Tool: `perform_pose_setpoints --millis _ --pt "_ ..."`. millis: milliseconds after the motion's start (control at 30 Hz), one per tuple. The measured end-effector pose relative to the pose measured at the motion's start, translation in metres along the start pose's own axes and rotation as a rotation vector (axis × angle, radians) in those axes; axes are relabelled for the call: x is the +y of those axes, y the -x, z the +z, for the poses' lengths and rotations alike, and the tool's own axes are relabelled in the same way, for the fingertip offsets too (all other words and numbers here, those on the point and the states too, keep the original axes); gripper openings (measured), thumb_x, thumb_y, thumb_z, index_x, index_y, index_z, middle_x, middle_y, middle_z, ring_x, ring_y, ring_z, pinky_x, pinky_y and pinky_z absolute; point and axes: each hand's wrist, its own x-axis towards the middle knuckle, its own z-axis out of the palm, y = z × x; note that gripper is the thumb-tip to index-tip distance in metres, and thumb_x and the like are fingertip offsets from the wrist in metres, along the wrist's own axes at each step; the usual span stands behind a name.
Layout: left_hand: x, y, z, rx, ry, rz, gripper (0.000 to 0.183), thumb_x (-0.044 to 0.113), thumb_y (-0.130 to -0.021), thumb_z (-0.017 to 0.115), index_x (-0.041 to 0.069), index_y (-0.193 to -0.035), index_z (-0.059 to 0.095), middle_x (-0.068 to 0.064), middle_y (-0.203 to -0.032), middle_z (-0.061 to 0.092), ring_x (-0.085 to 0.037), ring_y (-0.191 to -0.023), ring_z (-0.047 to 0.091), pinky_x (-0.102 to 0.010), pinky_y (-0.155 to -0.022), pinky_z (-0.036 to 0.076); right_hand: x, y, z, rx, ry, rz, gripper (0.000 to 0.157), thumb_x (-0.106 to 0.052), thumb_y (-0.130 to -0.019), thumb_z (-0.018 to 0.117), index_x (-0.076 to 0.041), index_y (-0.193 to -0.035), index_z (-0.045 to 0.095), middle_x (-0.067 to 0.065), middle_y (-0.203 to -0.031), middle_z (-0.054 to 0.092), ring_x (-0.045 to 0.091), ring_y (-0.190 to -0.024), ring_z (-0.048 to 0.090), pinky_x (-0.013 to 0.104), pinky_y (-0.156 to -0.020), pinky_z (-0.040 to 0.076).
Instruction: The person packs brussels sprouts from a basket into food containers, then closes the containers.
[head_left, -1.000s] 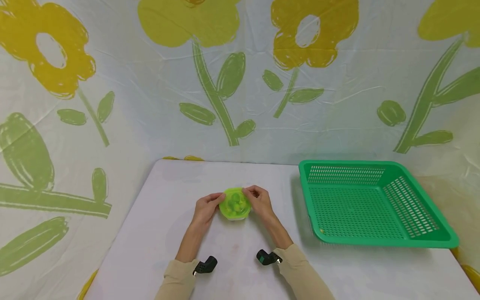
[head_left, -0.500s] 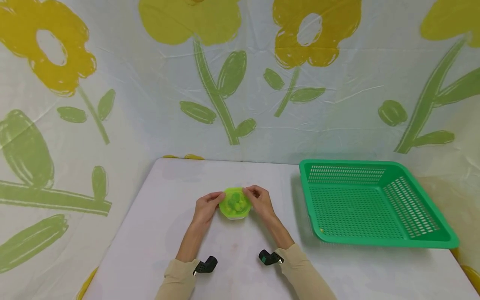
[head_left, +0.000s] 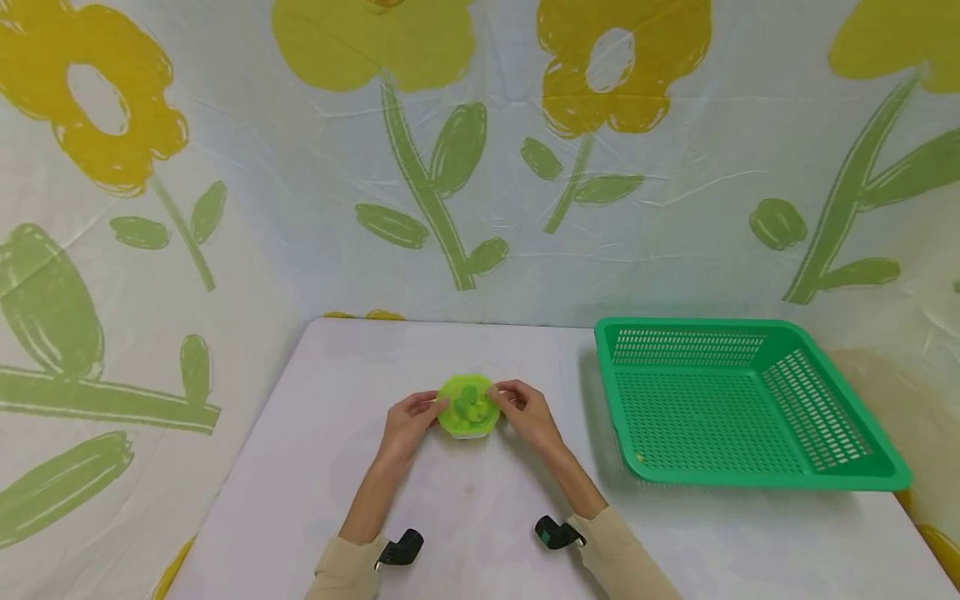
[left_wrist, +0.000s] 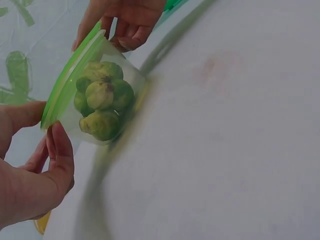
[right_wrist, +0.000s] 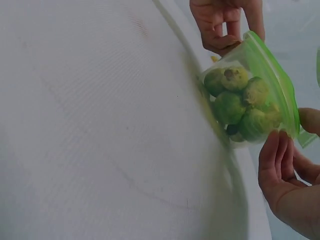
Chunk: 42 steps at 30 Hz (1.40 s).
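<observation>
A small clear food container (left_wrist: 70, 136) with a translucent bright green lid (head_left: 459, 387) stands on the white table. Through its wall several green, yellowish Brussels sprouts (left_wrist: 101, 95) show. My left hand (head_left: 405, 426) pinches the left side of the lid's rim, thumb on top and fingers underneath, as the left wrist view shows. On the opposite side my right hand (head_left: 529, 417) pinches the rim in the same way, its fingers (right_wrist: 270, 156) bent below the lid edge. The lid sits on the container all round as far as I can see.
To the right a large green plastic basket (head_left: 622, 400) with slotted walls stands on the white table (head_left: 465, 533). Behind the table hangs a white cloth (head_left: 315, 167) printed with yellow flowers. A black wrist camera (head_left: 402, 547) sits at the left sleeve, another black camera (head_left: 553, 533) at the right.
Both hands have shifted slightly round the lid's rim, and the forearms stand a little farther apart. The container has stayed almost in place with its lid on.
</observation>
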Motion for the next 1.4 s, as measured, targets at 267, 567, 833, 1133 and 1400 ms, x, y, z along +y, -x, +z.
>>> perform_pose_setpoints --millis 267,567,833,1133,1400 --pt "0.0 0.011 -0.006 -0.051 -0.035 -0.001 0.047 0.011 -0.089 0.081 0.001 -0.132 0.064 -0.011 -0.104 0.066 -0.015 -0.085 0.064 -0.034 -0.083 0.061 0.0 0.012 -0.005 -0.109 -0.102 -0.006 0.038 -0.013 -0.097 0.073 0.002 -0.13 0.062 0.012 -0.089 0.064 0.038 -0.079 0.07 0.044 -0.076 0.063" --pt "-0.002 0.011 -0.007 -0.096 -0.015 0.068 0.047 0.006 -0.091 0.079 0.0 -0.134 0.063 -0.011 -0.099 0.062 -0.013 -0.078 0.067 -0.035 -0.083 0.062 0.0 0.015 -0.001 -0.101 -0.175 -0.023 0.039 -0.005 -0.097 0.072 0.005 -0.132 0.058 0.012 -0.089 0.059 0.027 -0.068 0.071 0.049 -0.075 0.063" --pt "-0.004 0.009 -0.008 -0.109 -0.029 0.117 0.046 0.005 -0.092 0.078 -0.001 -0.134 0.062 -0.013 -0.097 0.063 -0.015 -0.076 0.068 -0.035 -0.079 0.063 -0.002 0.016 0.0 -0.095 -0.145 -0.071 0.037 -0.004 -0.097 0.071 0.007 -0.13 0.057 0.011 -0.087 0.057 0.035 -0.068 0.068 0.05 -0.073 0.063" --pt "-0.004 0.009 -0.006 -0.102 -0.061 0.144 0.044 0.003 -0.092 0.076 -0.002 -0.134 0.063 -0.012 -0.096 0.064 -0.015 -0.078 0.066 -0.033 -0.075 0.063 0.001 0.017 0.002 -0.098 -0.18 -0.088 0.034 0.002 -0.096 0.07 0.009 -0.127 0.056 0.012 -0.085 0.055 0.037 -0.068 0.067 0.053 -0.071 0.062" --pt "-0.003 0.01 -0.004 -0.104 -0.05 0.163 0.043 0.004 -0.093 0.075 -0.004 -0.134 0.062 -0.014 -0.098 0.064 -0.013 -0.077 0.065 -0.028 -0.073 0.061 -0.001 0.017 0.005 -0.063 -0.181 -0.078 0.035 0.003 -0.095 0.07 0.008 -0.127 0.056 0.01 -0.083 0.056 0.033 -0.066 0.068 0.05 -0.069 0.063"
